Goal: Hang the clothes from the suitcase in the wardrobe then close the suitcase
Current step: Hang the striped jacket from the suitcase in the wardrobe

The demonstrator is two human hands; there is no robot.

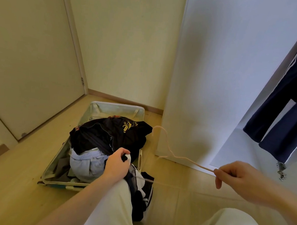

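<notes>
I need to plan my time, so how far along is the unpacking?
Early on. Done: dark striped trousers already hang in the wardrobe. In hand: the left hand grips a dark garment at the suitcase edge while the right hand holds a hanger. Left: a black shirt and pale clothes still fill the open suitcase, which is not yet closed.

The left hand [118, 164] grips a dark striped garment [141, 191] beside the open suitcase [98, 106] on the floor [14, 181]. The right hand [242, 180] pinches a pale hanger [173, 154]. Navy trousers [286, 112] hang in the wardrobe [219, 64].
</notes>
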